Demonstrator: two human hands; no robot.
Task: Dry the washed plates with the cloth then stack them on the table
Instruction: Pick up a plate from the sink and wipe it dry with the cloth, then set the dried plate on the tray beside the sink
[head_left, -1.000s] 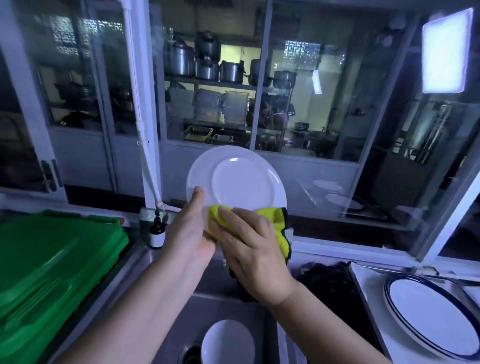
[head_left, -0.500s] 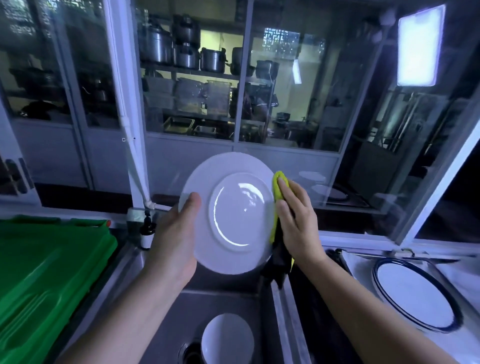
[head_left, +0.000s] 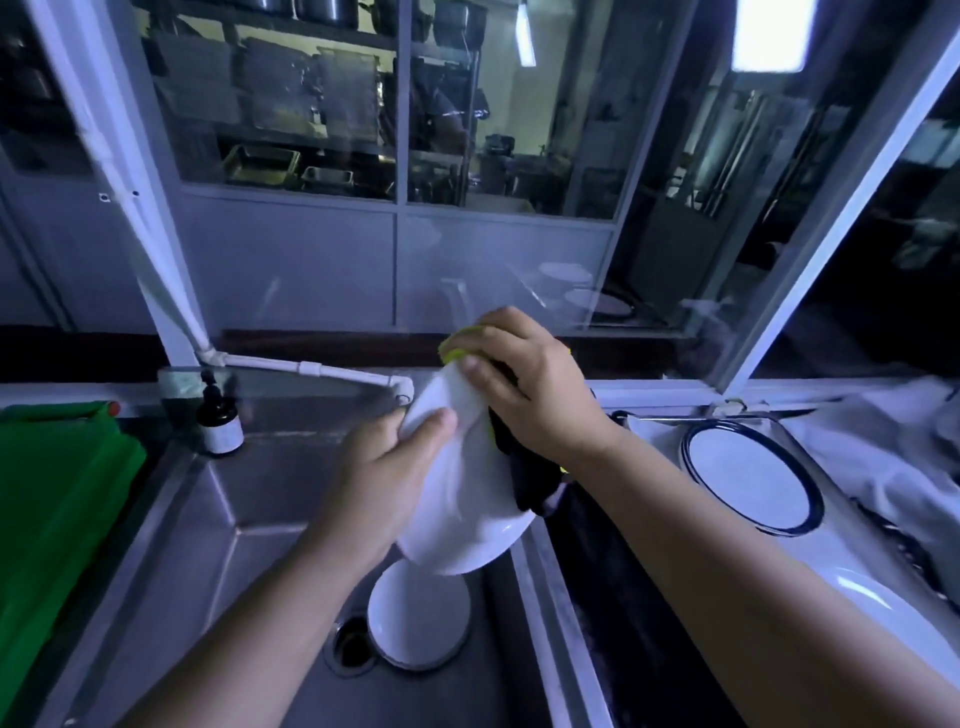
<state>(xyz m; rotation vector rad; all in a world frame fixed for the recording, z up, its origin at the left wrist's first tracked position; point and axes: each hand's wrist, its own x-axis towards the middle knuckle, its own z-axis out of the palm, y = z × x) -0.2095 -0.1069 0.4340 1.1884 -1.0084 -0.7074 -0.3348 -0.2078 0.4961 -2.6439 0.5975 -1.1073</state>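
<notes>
Head view, centre of the frame: the left hand (head_left: 387, 467) reaches up from lower left, fingers clamped on the rim of a round white ceramic plate (head_left: 462, 514) tilted steeply above the steel sink (head_left: 208, 525). The right hand (head_left: 530, 389) arches over the plate's upper edge, fingers pressing a yellow-and-black cloth (head_left: 519, 462) against it.

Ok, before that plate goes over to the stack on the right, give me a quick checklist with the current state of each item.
1. Left hand grips white plate: ok.
2. Right hand presses yellow cloth on plate's top edge: ok.
3. Plate fully dry: cannot tell.
4. Blue-rimmed plate on the right, top bare for stacking: ok.
5. Path rightward free of obstacles: ok.
6. Sink emptied: not ok, a white dish sits by the drain.
</notes>
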